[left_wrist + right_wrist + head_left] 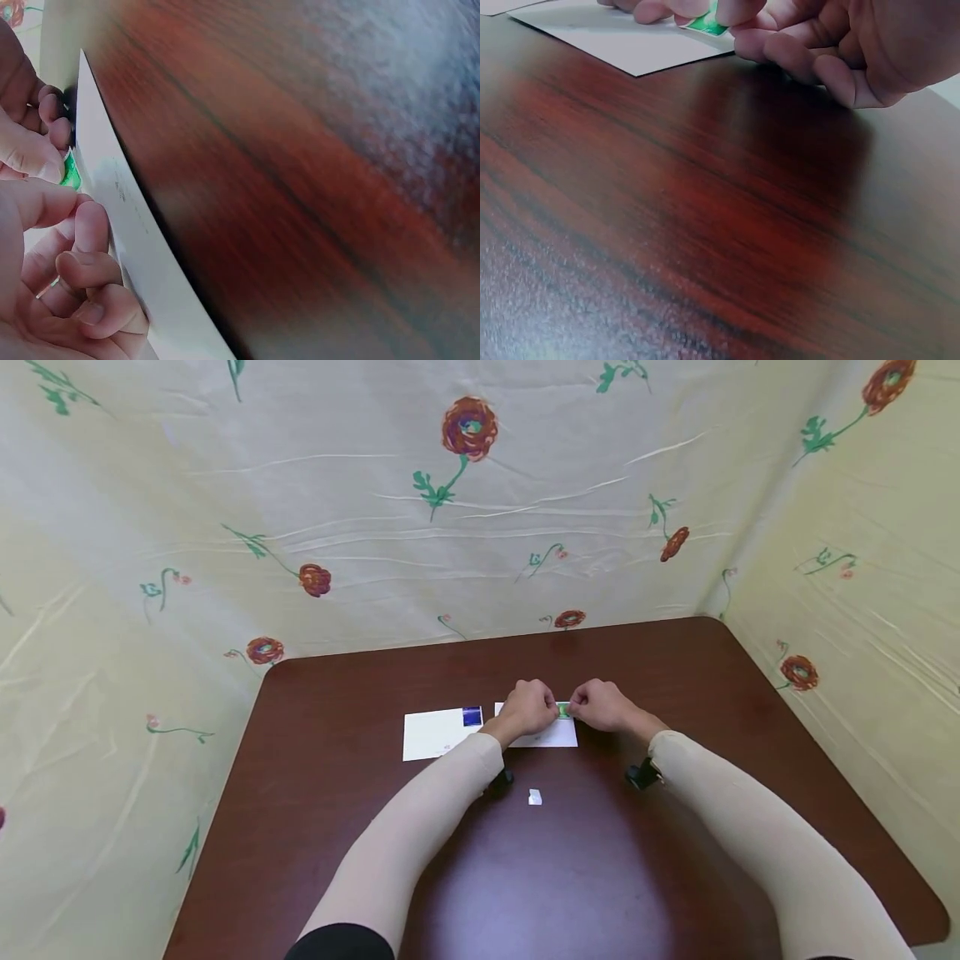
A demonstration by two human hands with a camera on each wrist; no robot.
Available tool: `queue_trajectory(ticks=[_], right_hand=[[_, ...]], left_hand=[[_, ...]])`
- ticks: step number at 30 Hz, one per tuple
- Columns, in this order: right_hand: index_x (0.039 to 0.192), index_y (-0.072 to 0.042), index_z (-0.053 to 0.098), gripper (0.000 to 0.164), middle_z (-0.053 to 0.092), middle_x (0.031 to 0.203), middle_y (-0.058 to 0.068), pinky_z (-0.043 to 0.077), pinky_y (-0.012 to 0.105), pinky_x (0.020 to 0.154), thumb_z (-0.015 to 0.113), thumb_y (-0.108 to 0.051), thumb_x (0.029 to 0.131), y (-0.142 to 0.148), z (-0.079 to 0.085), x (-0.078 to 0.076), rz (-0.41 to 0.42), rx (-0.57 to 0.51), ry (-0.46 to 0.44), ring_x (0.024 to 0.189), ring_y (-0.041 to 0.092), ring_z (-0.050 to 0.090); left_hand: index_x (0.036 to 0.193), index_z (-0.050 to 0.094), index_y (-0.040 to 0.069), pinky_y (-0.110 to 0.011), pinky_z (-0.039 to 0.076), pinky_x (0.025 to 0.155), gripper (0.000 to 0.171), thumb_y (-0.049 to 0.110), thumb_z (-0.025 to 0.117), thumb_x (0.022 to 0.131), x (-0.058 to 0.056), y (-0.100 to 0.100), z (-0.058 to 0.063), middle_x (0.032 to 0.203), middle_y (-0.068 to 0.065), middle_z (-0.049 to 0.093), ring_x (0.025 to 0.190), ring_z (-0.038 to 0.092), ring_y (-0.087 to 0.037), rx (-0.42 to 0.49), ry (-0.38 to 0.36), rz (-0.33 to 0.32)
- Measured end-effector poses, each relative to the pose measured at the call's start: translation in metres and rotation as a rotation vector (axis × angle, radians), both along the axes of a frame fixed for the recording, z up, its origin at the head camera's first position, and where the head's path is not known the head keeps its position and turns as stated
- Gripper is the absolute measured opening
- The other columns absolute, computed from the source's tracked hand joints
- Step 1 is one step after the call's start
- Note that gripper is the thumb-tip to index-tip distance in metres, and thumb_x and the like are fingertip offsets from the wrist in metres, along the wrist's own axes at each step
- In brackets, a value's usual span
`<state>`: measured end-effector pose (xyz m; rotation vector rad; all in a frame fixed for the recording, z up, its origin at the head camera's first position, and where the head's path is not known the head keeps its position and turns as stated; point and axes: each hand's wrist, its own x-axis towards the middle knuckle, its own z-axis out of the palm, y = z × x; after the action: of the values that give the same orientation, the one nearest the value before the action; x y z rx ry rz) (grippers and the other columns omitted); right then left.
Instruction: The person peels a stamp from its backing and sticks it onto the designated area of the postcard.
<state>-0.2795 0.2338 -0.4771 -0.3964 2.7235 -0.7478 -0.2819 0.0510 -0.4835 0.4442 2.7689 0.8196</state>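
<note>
A small green stamp [564, 711] is at the upper right corner of a white envelope [555, 737]. My left hand [531, 706] pinches its left edge between thumb and forefinger, the other fingers curled over the paper. From the other side, my right hand [602, 704] pinches the stamp's right edge. The right wrist view shows the green stamp [709, 25] close over the envelope [622, 46], partly covered by fingertips. In the left wrist view a sliver of the stamp [71, 174] shows between the two hands.
Left of this envelope lies a second white envelope [431, 739] with a dark blue stamp [472, 717] at its upper right corner. A small white scrap of paper [535, 797] lies nearer on the brown table [337, 793]. Flowered cloth [360, 552] hangs behind and beside the table.
</note>
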Motion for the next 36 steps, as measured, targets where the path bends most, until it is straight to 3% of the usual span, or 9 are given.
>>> queue_trajectory(ticks=[20,36], right_hand=[[0.086,-0.01,0.074,0.02,0.065,0.075,0.003,0.044,0.028,0.061,0.065,-0.026,0.094,-0.001,-0.006,-0.006,-0.03,0.006,-0.016,0.068,0.019,0.055],[0.079,-0.01,0.07,0.021,0.063,0.071,0.003,0.045,0.028,0.059,0.066,-0.027,0.092,-0.009,-0.005,-0.007,-0.042,0.066,-0.003,0.067,0.019,0.056]], left_hand=[[0.066,0.067,0.017,-0.027,0.043,0.053,0.027,0.028,0.069,0.09,-0.006,0.007,-0.003,0.062,0.004,0.061,0.06,0.058,-0.013,-0.066,-0.059,0.044],[0.064,0.065,0.017,-0.028,0.044,0.053,0.025,0.024,0.07,0.087,-0.003,0.005,-0.004,0.064,0.003,0.061,0.059,0.058,-0.014,-0.087,0.002,0.026]])
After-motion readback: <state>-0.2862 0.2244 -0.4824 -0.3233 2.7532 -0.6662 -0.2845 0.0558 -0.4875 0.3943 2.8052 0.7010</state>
